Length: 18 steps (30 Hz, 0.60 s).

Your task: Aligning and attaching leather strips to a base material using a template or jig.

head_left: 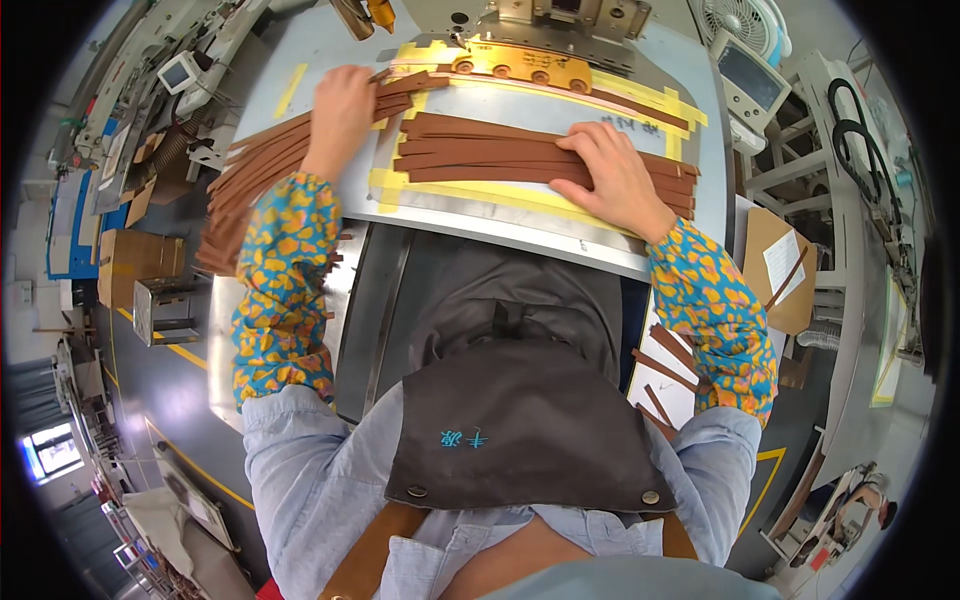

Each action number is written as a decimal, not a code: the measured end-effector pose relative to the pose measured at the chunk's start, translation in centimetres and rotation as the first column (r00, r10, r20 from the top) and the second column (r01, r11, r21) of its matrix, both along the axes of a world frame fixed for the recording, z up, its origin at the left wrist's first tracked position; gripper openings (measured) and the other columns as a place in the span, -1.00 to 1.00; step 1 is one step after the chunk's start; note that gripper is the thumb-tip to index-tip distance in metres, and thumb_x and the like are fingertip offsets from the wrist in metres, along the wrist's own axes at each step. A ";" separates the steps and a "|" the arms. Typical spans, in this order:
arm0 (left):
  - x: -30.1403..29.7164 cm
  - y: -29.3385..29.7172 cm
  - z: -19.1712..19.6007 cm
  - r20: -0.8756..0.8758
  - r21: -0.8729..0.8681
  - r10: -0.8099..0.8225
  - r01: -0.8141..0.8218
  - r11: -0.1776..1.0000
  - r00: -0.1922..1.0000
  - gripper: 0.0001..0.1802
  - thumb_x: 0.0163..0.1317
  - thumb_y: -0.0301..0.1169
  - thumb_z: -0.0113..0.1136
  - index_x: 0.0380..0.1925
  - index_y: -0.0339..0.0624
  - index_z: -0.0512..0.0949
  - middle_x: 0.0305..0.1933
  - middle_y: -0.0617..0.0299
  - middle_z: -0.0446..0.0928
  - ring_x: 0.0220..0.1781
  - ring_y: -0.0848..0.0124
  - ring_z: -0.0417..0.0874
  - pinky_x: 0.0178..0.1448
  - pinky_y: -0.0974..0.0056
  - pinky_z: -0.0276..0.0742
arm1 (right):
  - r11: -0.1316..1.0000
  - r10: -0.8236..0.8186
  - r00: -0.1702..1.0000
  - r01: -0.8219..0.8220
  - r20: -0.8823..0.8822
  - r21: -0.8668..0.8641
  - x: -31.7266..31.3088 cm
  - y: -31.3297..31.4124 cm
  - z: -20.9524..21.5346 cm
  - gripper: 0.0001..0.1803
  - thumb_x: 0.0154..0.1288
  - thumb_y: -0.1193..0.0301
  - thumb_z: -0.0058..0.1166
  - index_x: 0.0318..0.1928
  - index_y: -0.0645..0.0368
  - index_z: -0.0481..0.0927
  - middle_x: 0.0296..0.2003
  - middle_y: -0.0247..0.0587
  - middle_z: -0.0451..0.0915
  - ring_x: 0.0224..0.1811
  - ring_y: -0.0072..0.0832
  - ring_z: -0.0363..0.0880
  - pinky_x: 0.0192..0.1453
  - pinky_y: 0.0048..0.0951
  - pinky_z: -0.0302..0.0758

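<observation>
Brown leather-like strips lie in two bundles on the metal work table. My left hand (343, 115) is at the inner end of the left bundle (262, 165), its fingers curled round a strip end; the fingertips are partly hidden. Flat on the middle bundle (480, 145) rests my right hand (615, 175), fingers and thumb apart. Beyond both hands stands a yellow guide block (530, 66) with several small rollers along its front edge. One brown strip (640, 108) runs out from its right end, along yellow tape.
Yellow tape (500, 198) frames the middle bundle near the table's front edge (540, 233). Machine parts (575, 20) rise at the back. A screen (752, 75) and a fan (740, 25) stand back right. Loose brown strips (665, 365) lie on white paper by my right forearm.
</observation>
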<state>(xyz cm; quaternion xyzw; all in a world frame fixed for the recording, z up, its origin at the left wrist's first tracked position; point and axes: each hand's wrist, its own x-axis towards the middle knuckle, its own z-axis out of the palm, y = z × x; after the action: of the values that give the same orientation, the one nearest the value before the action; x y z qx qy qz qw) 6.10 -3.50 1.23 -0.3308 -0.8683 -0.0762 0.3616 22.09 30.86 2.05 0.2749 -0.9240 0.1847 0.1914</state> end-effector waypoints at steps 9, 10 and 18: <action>-2.0 10.9 0.9 0.102 -0.395 -0.013 0.052 0.917 0.995 -0.75 0.16 -0.42 0.04 -0.13 -0.06 0.51 -0.42 0.24 0.51 -0.35 0.26 0.60 -0.38 0.23 0.50 | 0.999 -0.039 0.998 0.040 0.047 -0.010 1.3 1.4 0.4 -0.52 0.01 0.17 0.26 -0.16 0.20 0.43 -0.17 -0.19 0.41 -0.07 -0.23 0.36 -0.02 -0.29 0.32; -2.2 11.3 0.8 0.123 -0.479 0.067 0.000 0.878 0.990 -0.75 0.17 -0.41 0.02 -0.13 -0.05 0.51 -0.44 0.25 0.51 -0.35 0.26 0.61 -0.40 0.23 0.51 | 0.999 -0.042 0.998 0.043 0.047 -0.010 1.3 1.5 0.4 -0.52 0.01 0.17 0.26 -0.16 0.20 0.43 -0.17 -0.19 0.41 -0.07 -0.23 0.36 -0.02 -0.29 0.32; -2.2 9.5 0.1 0.145 -0.180 -0.139 0.164 0.970 0.980 -0.94 0.14 -0.38 0.06 -0.45 -0.07 0.50 -0.44 0.29 0.52 -0.31 0.28 0.62 -0.33 0.19 0.51 | 0.999 -0.032 0.999 0.032 0.000 -0.010 1.1 1.8 0.1 -0.54 0.01 0.17 0.26 -0.18 0.19 0.42 -0.19 -0.20 0.41 -0.07 -0.24 0.36 0.00 -0.29 0.32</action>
<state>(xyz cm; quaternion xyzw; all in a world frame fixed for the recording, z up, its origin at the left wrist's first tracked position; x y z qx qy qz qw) 3.86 5.97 1.34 -0.4235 -0.8658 -0.0417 0.2634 23.20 32.63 2.10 0.2590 -0.9273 0.1863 0.1958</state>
